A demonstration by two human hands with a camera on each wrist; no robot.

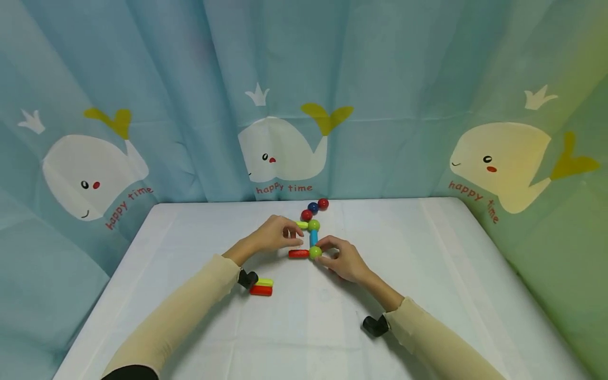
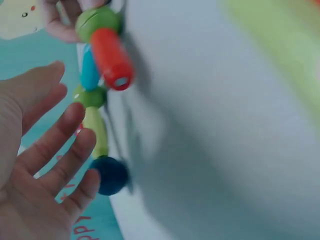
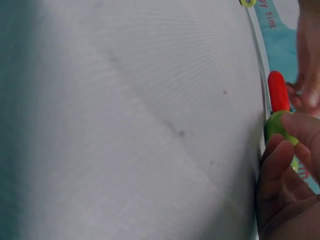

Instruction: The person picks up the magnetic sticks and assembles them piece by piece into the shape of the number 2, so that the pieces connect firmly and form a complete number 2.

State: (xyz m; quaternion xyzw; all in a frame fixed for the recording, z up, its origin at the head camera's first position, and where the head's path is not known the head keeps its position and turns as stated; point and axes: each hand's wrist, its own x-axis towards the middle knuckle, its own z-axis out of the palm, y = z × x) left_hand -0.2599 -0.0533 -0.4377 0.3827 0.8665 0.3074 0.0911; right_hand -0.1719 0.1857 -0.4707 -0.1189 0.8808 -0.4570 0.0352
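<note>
My right hand pinches a green ball between thumb and fingertips. From that ball a red rod sticks out to the left, and a light blue rod runs back to a second green ball. A yellow-green rod leads left from the second ball to a dark blue ball, which the left hand hides in the head view. Just left of this chain, my left hand holds nothing, its fingers spread and loosely bent beside the yellow-green rod.
Two red balls and a dark blue ball lie near the white table's back edge. A loose red rod and a yellow-green rod lie by the left wrist. A whale-print curtain hangs behind.
</note>
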